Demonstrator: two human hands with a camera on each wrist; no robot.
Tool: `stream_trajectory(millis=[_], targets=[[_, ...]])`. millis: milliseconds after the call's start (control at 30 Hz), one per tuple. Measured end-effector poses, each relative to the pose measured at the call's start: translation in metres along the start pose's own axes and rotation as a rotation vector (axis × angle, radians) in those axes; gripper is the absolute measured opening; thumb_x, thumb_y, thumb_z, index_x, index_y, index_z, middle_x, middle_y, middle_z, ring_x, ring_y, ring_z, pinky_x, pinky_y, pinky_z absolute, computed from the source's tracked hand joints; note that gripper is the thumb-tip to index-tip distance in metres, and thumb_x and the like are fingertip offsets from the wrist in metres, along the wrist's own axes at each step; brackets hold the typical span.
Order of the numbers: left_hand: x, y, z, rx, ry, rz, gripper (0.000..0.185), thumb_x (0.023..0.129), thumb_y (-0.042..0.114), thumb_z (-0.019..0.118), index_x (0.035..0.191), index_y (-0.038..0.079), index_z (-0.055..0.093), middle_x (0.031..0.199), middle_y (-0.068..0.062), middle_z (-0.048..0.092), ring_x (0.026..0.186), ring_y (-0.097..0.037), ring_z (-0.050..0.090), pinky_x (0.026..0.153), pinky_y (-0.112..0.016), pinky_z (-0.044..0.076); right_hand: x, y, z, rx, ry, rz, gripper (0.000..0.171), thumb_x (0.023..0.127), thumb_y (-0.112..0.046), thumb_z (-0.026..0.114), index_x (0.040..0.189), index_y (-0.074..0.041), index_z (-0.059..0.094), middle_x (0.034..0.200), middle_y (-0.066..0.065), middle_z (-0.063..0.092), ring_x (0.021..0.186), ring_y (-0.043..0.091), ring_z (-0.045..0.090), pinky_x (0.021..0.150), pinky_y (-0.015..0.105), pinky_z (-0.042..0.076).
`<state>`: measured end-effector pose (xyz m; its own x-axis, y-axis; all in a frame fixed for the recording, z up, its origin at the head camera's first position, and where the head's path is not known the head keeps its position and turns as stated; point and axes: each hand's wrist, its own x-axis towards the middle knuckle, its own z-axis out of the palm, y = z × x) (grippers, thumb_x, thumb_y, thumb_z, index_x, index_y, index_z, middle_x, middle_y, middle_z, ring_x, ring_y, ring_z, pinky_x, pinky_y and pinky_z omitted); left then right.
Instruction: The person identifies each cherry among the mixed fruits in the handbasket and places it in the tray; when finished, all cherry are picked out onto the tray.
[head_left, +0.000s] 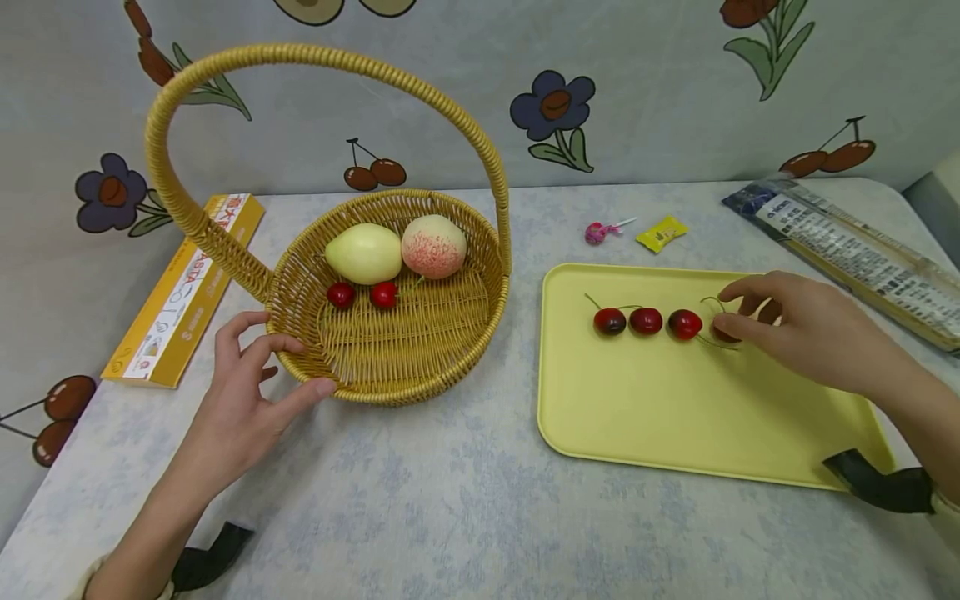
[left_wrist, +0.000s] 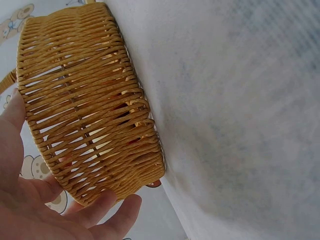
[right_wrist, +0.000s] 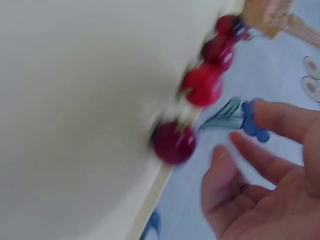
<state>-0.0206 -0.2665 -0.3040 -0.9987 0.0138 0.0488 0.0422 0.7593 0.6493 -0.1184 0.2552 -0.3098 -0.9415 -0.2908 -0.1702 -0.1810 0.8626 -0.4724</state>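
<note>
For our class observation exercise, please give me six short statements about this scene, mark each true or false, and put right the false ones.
1. The left hand touches the rim of the wicker basket. True.
2. Four cherries lie on the yellow tray. True.
3. The basket holds three cherries. False: it holds two cherries.
4. The right hand is nearest to the cherry at the right end of the row in the head view. True.
5. The lollipop lies on the tray. False: the lollipop lies on the table, beyond the tray.
6. In the head view, the long box is right of the basket. False: the long box is on its left.
</note>
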Motion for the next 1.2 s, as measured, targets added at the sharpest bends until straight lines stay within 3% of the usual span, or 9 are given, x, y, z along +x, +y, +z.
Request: stream_trajectory(millis=[200,400,700,1000,1200], targets=[[0.0,-0.001,0.0,0.002,-0.004,-0.005,0.043,0.087,0.026,0.079,0.11,-0.001,0.055,0.15,-0.019,0.013,0.126,-0.042,0.035,0.09,-0.063,0.042,-0.009,-0.036,0.005,0.237,0.078,-0.105,0.025,0.093,-0.017,0.071,0.117,-0.01,0.068,0.109,0.006,0.065,0.087,0.013,0.058,0.068,0.018,0.048],[0.0,-0.002,0.0,0.002,-0.005,-0.004,0.044,0.087,0.026,0.079,0.11,-0.002,0.055,0.15,-0.019,0.014,0.127,-0.042,0.033,0.09,-0.063,0.042,-0.003,-0.075,0.01,0.315,0.085,-0.226,0.025,0.092,-0.012,0.071,0.117,-0.011,0.068,0.113,0.006,0.063,0.093,0.013,0.056,0.072,0.016,0.049],[0.001,-0.002,0.0,-0.007,-0.001,0.008,0.043,0.086,0.025,0.079,0.11,-0.002,0.055,0.149,-0.019,0.014,0.126,-0.041,0.035,0.09,-0.063,0.043,0.015,-0.127,0.019,0.33,0.104,-0.471,0.023,0.09,-0.008,0.073,0.113,-0.009,0.069,0.105,-0.002,0.063,0.087,0.01,0.058,0.068,0.024,0.053],[0.0,-0.002,0.0,-0.019,-0.001,0.022,0.042,0.086,0.024,0.08,0.108,-0.002,0.055,0.148,-0.018,0.015,0.125,-0.039,0.036,0.09,-0.061,0.042,0.04,-0.177,0.039,0.346,0.026,-0.627,0.024,0.089,-0.006,0.071,0.113,-0.007,0.068,0.112,-0.001,0.061,0.094,0.011,0.059,0.072,0.029,0.055],[0.0,-0.002,-0.001,-0.018,-0.001,0.021,0.043,0.085,0.025,0.08,0.108,-0.002,0.055,0.15,-0.018,0.016,0.125,-0.04,0.038,0.092,-0.06,0.04,0.064,-0.209,0.052,0.285,-0.002,-0.698,0.028,0.088,-0.011,0.07,0.115,-0.006,0.068,0.12,0.003,0.059,0.103,0.013,0.056,0.081,0.03,0.052]])
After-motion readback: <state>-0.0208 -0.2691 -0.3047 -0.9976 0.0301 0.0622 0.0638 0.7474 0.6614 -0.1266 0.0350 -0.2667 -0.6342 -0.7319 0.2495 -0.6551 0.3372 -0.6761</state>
